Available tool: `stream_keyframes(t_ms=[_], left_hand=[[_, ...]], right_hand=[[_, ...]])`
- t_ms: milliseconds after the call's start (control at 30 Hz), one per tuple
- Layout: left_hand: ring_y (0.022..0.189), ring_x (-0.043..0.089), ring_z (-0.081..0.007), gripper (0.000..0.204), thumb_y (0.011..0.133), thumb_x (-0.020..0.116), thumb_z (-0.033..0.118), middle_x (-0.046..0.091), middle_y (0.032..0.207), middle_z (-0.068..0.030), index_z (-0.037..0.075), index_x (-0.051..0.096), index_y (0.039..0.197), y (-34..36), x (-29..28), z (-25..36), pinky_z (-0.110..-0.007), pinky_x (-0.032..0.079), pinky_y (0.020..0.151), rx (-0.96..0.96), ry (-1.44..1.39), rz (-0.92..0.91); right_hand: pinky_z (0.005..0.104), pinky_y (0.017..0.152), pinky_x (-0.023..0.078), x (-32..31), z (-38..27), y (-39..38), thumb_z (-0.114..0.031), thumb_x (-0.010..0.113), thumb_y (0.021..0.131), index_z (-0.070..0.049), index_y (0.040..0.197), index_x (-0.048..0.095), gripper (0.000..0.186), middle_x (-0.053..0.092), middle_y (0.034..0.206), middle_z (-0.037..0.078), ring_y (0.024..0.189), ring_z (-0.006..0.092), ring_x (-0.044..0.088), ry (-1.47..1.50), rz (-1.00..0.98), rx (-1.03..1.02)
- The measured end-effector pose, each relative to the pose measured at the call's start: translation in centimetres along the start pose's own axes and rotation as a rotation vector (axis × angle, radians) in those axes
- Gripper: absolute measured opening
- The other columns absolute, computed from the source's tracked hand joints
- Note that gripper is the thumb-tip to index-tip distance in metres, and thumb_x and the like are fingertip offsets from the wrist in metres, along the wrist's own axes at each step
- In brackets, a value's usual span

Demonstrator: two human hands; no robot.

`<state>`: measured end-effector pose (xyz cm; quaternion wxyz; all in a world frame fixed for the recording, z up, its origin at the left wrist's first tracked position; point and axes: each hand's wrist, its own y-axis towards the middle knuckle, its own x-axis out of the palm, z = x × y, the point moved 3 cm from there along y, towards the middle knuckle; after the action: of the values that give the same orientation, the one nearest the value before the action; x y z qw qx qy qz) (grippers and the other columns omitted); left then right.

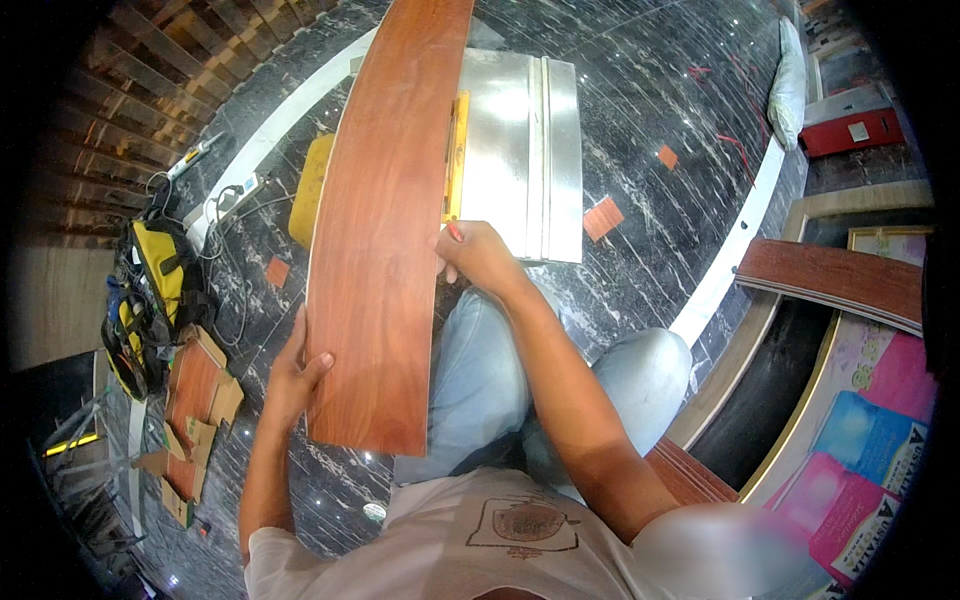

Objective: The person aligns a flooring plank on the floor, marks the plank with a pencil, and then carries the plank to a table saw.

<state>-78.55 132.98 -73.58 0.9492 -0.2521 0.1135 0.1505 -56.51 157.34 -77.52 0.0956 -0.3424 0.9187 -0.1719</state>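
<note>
A long reddish-brown wood-grain plank (380,230) runs from above my lap toward the far side, covering part of a metal-topped bench (510,140). At the plank's left edge, near its close end, my left hand (298,368) grips it with the thumb on the face; the other fingers are partly hidden. Closed beside the right edge, my right hand (478,256) holds a thin red-ended marking tool (455,231), mostly hidden by the fingers. Just beyond that hand, a yellow strip (457,155) lies along the plank's edge on the metal top.
A yellow object (311,190) shows left of the plank. Farther left are a black-and-yellow tool bag (165,270), a power strip (235,195) with cables and torn cardboard (222,400). Offcuts (603,218) dot the dark floor. Another plank (830,280) and stacked packages (865,440) are right.
</note>
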Motion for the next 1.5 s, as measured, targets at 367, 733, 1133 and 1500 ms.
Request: stream_keyframes(t_ms=[367,733,1133,1500], left_hand=[[0.146,0.035,-0.0272,0.086,0.09,0.07,0.012,0.031,0.161,-0.0224,-0.005,0.02,0.157,-1.4,0.2,0.5,-0.034,0.028,0.119,-0.033,0.047,0.003],[0.146,0.035,-0.0274,0.087,0.09,0.071,0.016,0.032,0.16,-0.0232,-0.004,0.019,0.158,-1.9,0.3,-0.4,-0.036,0.028,0.119,-0.055,0.013,0.004],[0.146,0.036,-0.0268,0.087,0.089,0.07,0.011,0.035,0.159,-0.0223,-0.002,0.019,0.158,-3.0,0.2,-0.9,-0.035,0.028,0.119,-0.056,0.063,0.01],[0.146,0.035,-0.028,0.091,0.09,0.073,0.022,0.033,0.159,-0.0232,-0.002,0.018,0.158,-3.3,0.3,-0.8,-0.036,0.028,0.118,-0.058,0.01,-0.001]], right_hand=[[0.0276,0.054,0.045,0.0,0.5,-0.4,-0.023,0.069,0.094,0.001,0.08,0.066,0.028,0.067,0.07,0.007,0.055,0.0129,0.058,0.048,-0.109,0.037],[0.0299,0.053,0.05,-0.1,1.1,-0.2,-0.018,0.067,0.094,0.006,0.088,0.07,0.026,0.071,0.073,0.012,0.053,0.0148,0.061,0.02,-0.167,0.06],[0.0293,0.052,0.05,-0.1,0.7,-0.9,-0.018,0.069,0.093,0.005,0.09,0.072,0.023,0.072,0.074,0.012,0.053,0.0138,0.06,-0.03,-0.218,0.116],[0.0291,0.051,0.049,0.1,0.1,-1.1,-0.016,0.07,0.092,0.004,0.084,0.071,0.022,0.073,0.073,0.011,0.052,0.0136,0.06,-0.04,-0.242,0.138]])
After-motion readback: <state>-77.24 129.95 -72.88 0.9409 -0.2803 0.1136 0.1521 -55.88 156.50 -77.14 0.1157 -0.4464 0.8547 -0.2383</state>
